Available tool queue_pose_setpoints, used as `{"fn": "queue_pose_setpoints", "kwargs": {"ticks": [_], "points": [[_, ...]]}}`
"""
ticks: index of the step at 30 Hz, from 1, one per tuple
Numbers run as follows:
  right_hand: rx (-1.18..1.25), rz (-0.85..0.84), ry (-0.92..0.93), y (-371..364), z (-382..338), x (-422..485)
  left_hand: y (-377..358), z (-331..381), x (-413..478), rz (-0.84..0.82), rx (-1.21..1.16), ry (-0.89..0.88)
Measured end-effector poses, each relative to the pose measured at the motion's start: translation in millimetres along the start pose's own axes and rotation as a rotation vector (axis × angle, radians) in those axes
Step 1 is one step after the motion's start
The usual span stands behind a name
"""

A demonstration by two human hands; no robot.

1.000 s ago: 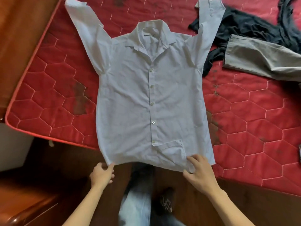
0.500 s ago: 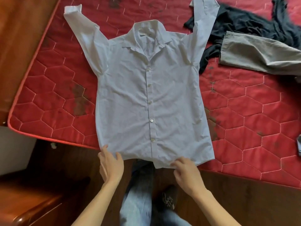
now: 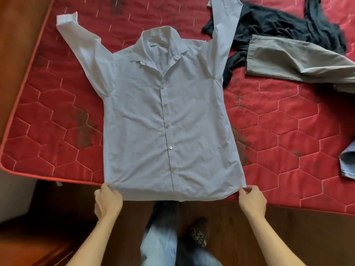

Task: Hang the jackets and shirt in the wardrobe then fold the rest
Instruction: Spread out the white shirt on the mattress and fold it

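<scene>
A pale blue button-up shirt (image 3: 165,120) lies face up on the red quilted mattress (image 3: 288,131), buttoned, collar away from me, both sleeves stretched up. Its hem hangs slightly over the mattress's near edge. My left hand (image 3: 107,202) pinches the hem's left corner. My right hand (image 3: 251,200) pinches the hem's right corner. A black garment (image 3: 288,25) lies crumpled at the top right, partly under the shirt's right sleeve. Grey trousers (image 3: 297,60) lie across the black garment.
A piece of blue cloth (image 3: 347,162) shows at the right edge. Brown wooden furniture (image 3: 17,35) runs along the mattress's left side. My jeans-clad legs and a shoe (image 3: 199,235) stand on the dark wooden floor below the mattress edge.
My hands moved apart along the hem, from near its middle out to the two bottom corners, and now pinch them. The hem lies flatter and wider.
</scene>
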State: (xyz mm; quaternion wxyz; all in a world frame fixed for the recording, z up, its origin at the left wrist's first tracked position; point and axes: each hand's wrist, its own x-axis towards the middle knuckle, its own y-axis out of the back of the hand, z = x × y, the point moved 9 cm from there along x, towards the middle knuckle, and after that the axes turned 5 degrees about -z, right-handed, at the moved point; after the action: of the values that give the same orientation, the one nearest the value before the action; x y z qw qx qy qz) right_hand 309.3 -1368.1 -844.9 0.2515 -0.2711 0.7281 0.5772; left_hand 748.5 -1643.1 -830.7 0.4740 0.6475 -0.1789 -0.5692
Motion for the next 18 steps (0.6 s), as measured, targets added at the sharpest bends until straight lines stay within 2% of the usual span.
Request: {"fn": "queue_pose_setpoints", "kwargs": {"ticks": [2,6,10,14,18], "points": [[0.03,-0.005,-0.018,3.0,-14.8,-7.1,10.9,15.1,3.2,-0.009,-0.023,0.005],[0.031,-0.034,0.081,17.5,-81.4,-7.5,19.8,101.7,5.0,-0.106,-0.068,-0.243],[0.057,-0.11,0.241,32.0,-172.9,2.1,22.7,204.1,11.4,-0.228,-0.168,-0.413],[0.17,-0.241,0.27,33.8,-255.9,27.5,22.7,302.3,23.7,-0.344,-0.232,-0.513],[0.193,-0.258,0.318,37.4,-330.1,64.0,19.6,371.8,53.1,-0.398,-0.207,-0.57]]}}
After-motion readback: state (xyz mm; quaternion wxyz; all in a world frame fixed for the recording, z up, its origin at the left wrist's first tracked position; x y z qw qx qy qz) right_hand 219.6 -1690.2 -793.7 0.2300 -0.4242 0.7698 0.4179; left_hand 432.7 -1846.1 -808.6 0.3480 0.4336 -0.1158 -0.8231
